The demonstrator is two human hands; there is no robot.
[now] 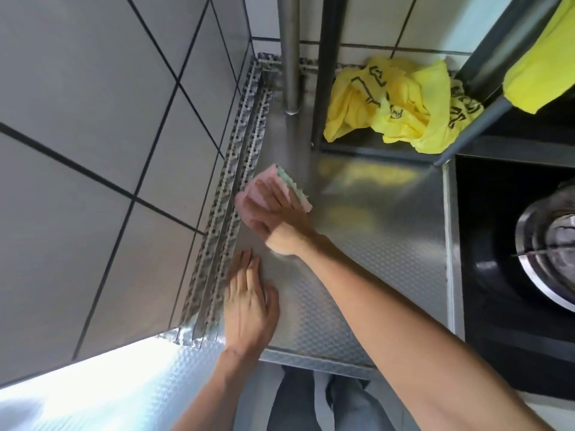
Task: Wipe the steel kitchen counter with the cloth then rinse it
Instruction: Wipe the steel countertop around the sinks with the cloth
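Wiping step underway, rinse not started. Left to right: tiled wall (93, 150), then perforated metal trim (230, 194) along the desk's left edge. Left hand (249, 300) lies flat on the steel desk (373, 237) near the front edge, fingers straight and together, holding nothing, likely bracing. Right hand (273, 213) reaches across, fingers spread flat, pressing the pink-and-green cloth (264, 188) onto the desk just beside the trim. No grip, palm pressure only. Further right: yellow bag (398, 104) crumpled at the back under a rack, black sink (497, 275) with a steel bowl (544, 244) in it. Judgement: most of the desk towards the right is left to cover. Next move calls for dragging the cloth rightward with steady downward pressure, then carrying it to the sink.
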